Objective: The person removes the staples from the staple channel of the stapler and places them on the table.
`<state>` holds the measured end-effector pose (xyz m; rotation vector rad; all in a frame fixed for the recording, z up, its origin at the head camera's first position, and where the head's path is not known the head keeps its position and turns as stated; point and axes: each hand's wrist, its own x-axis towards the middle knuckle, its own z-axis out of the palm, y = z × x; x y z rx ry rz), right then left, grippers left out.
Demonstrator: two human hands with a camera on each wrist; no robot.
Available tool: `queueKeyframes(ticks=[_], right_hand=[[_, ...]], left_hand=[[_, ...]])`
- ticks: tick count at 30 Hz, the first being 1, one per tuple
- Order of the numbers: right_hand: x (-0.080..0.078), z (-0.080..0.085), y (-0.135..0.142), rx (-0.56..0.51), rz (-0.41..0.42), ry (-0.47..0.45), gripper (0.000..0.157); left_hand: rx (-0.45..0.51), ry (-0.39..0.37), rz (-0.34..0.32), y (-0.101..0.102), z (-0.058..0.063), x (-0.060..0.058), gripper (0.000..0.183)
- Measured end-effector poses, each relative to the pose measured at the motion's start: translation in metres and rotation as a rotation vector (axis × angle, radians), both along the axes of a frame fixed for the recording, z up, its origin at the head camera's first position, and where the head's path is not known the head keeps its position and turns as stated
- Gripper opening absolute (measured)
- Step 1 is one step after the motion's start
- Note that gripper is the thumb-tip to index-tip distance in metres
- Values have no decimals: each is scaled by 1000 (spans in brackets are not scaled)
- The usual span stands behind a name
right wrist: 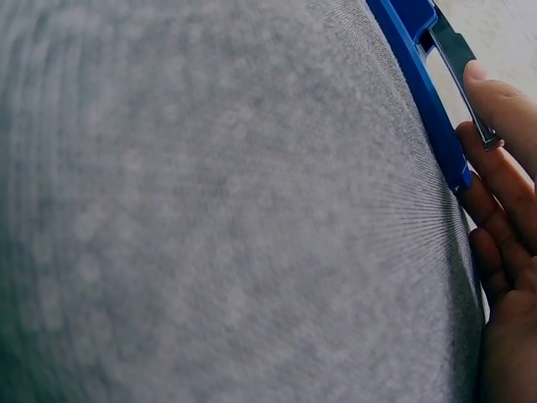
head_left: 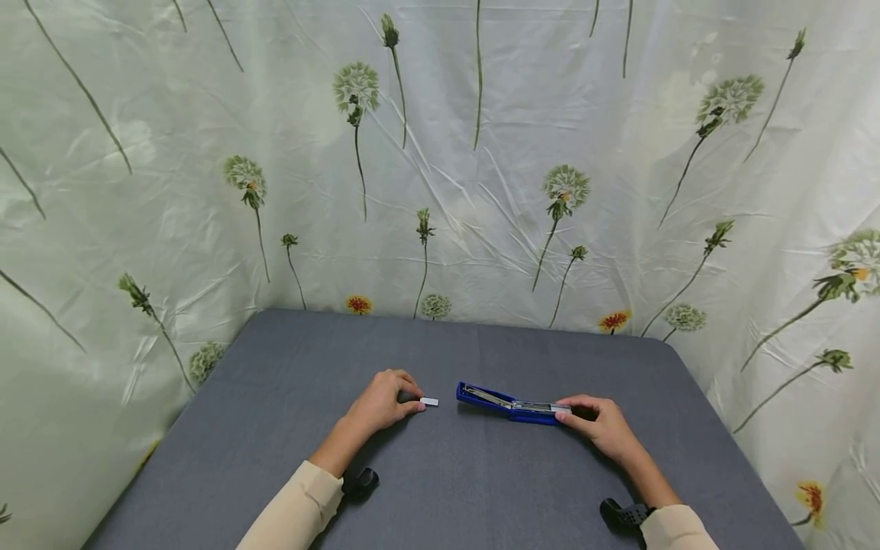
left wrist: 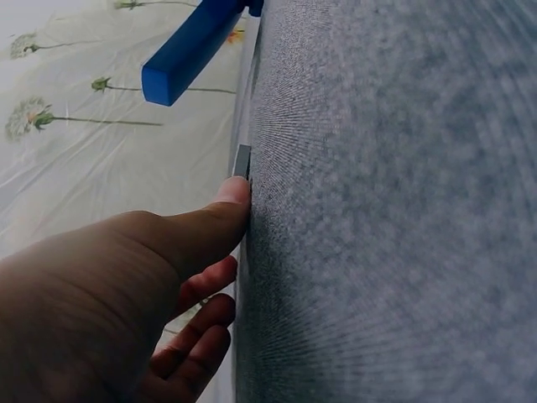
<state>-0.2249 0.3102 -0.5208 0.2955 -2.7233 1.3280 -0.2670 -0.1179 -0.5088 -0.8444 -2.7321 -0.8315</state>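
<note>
A blue stapler lies on the table with its top cover swung back to the left, the metal channel showing. My right hand pinches the right end of its metal magazine between thumb and fingers, and in the right wrist view the magazine stands lifted off the blue base. To the left of the stapler, my left hand pinches a small silvery strip of staples close to the tabletop. Its thumb covers the near end of the strip in the left wrist view.
Grey cloth covers the table. Behind it and along both sides hangs a pale curtain printed with dandelions. Black wrist devices sit near both sleeves, the left device and the right device.
</note>
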Motion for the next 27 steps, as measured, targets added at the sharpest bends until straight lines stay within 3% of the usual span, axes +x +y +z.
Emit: queueKeyframes(ticks=[13, 21, 27], right_hand=[[2, -2, -1, -16, 2, 8, 23], [0, -2, 1, -13, -4, 8, 23], [0, -1, 1, -32, 17, 19, 22]], left_hand=[[32, -13, 11, -2, -7, -1, 21], [61, -102, 51, -4, -9, -2, 41], [116, -133, 43, 2, 1, 0, 59]])
